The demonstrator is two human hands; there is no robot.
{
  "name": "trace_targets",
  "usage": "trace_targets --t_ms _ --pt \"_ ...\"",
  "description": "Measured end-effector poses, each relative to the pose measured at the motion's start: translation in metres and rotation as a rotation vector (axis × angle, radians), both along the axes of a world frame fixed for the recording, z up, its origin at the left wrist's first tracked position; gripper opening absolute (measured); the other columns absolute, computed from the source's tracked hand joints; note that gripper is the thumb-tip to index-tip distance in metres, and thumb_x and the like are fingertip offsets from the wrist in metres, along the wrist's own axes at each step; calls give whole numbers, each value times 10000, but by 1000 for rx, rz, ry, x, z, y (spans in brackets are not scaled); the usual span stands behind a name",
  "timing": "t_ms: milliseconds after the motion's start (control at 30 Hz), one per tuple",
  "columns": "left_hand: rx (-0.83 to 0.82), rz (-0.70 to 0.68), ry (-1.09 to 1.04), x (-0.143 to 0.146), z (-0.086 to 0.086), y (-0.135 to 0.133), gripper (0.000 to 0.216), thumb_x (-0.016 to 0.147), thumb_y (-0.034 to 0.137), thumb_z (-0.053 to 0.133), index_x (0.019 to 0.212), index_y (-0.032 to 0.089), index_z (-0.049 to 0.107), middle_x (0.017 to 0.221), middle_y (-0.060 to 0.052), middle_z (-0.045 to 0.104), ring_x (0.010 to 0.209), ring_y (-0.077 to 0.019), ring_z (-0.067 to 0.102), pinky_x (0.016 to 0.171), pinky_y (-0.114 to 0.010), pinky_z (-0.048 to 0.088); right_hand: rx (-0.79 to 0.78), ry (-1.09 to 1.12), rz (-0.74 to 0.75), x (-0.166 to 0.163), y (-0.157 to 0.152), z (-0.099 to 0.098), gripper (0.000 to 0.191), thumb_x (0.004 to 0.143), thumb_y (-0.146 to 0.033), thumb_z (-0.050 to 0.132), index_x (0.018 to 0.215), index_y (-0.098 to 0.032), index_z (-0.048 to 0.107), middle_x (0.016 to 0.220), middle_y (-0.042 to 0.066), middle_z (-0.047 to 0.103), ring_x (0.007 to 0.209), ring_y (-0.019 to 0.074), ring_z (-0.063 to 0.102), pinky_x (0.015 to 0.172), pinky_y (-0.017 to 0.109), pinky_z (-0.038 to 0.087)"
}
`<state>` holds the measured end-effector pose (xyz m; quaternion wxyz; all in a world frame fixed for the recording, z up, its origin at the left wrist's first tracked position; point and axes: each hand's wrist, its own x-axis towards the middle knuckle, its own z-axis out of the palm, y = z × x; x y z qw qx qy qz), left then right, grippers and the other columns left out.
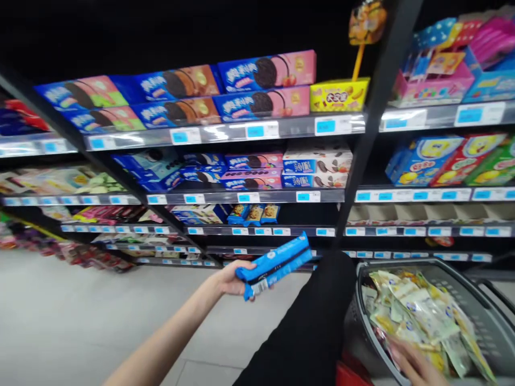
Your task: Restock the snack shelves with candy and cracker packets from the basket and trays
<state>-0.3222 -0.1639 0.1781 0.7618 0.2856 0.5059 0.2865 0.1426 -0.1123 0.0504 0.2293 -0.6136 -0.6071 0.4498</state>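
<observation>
My left hand (233,279) is closed round one end of a long blue biscuit packet (277,265), held tilted in front of the lower shelves. A barcode label shows near my fingers. My right hand (414,362) is at the near side of a grey shopping basket (462,273), partly cut off by the bottom edge of the view. Blur smears its fingers, so whether they grip the rim or a bag is unclear. Several pale green and yellow snack bags (426,311) fill the basket.
Shelves ahead hold blue biscuit boxes (265,75), a yellow box (340,95) and small blue cookie packs (254,214). Colourful boxes (432,161) stand to the right. A black-clothed leg (309,321) lies between my hands, over the pale tiled floor (100,321).
</observation>
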Motion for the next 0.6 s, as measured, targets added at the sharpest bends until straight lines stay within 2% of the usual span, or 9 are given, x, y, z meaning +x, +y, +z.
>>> trace_targets --t_ms 33,67,100,167,267,333,400,467,600 --pt "-49 -75 -191 17 -8 0 700 675 569 578 1186 92 532 1048 -195 662 789 -270 641 725 -452 504 -60 242 56 -7 5 6 370 728 -574 631 961 -302 724 1053 64 720 1005 303 658 837 389 549" --pt "-99 -160 -342 36 -16 4 726 651 558 600 1207 98 522 1099 -197 646 806 -278 641 746 -475 500 -66 449 20 -13 9 13 408 739 -571 628 1032 -296 700 1106 82 701 999 298 663 856 404 538" --pt "-147 -254 -436 56 -24 14 740 633 557 613 1208 100 530 1131 -198 634 831 -298 642 759 -500 496 -53 610 -18 -17 13 21 420 759 -552 625 1105 -317 661 1156 87 677 978 285 671 841 416 542" --pt "-236 -465 -536 99 -38 44 754 606 588 617 1164 81 575 1136 -212 631 907 -369 630 770 -555 486 15 836 -96 -18 16 33 450 812 -509 598 1240 -379 554 1301 72 586 1091 270 616 864 419 525" --pt "-321 -729 -571 166 -58 98 799 581 659 605 1108 59 617 1080 -227 653 993 -455 594 760 -621 471 76 974 -300 7 8 35 479 787 -478 650 1246 -388 545 1315 67 569 1126 281 586 817 395 544" --pt "-353 -810 -541 210 -72 128 847 613 723 549 1142 64 599 1067 -225 658 1013 -462 591 745 -628 472 74 973 -475 34 -3 24 446 734 -439 720 1159 -353 615 1217 70 629 1019 277 637 760 380 564" --pt "-340 -780 -494 248 -88 147 909 657 794 442 1169 54 575 1024 -231 670 995 -447 609 716 -600 491 71 936 -631 63 -15 11 421 694 -421 760 1089 -327 651 1101 54 668 886 250 671 704 370 578" --pt "-237 -632 -463 277 -105 154 948 684 828 361 1192 50 553 969 -227 684 945 -415 640 674 -534 520 81 888 -741 85 -23 0 426 682 -427 768 1076 -315 651 994 29 679 778 216 673 651 356 584" --pt "117 -287 -344 304 -132 147 799 788 688 465 1377 153 389 977 -165 694 836 -313 686 663 -419 539 92 823 -807 101 -24 -14 497 658 -441 780 1102 -275 632 887 20 670 704 192 653 566 319 579"
